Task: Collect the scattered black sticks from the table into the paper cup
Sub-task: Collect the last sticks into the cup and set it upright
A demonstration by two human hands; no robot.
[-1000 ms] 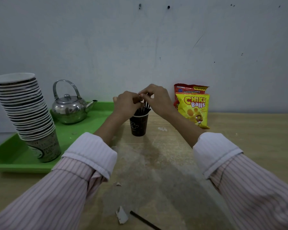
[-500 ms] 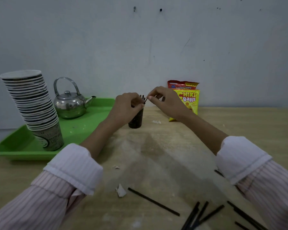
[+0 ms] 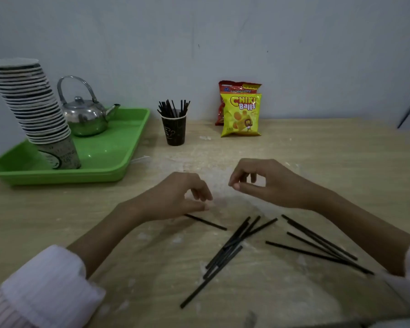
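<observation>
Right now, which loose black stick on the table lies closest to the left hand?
The lone stick just under the left hand's fingertips, lying apart, left of the crossed pile and the right-side group.

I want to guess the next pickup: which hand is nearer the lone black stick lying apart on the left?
Left. The left hand hovers right over the lone stick, thumb beside its end; the right hand is off to its upper right.

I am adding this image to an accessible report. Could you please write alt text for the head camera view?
Two empty hands, left hand and right hand, hover over black sticks scattered on a wooden table. Behind them stands a dark paper cup already holding sticks, with a green tray carrying a steel kettle and stacked paper cups to its left, and snack bags to its right.
</observation>
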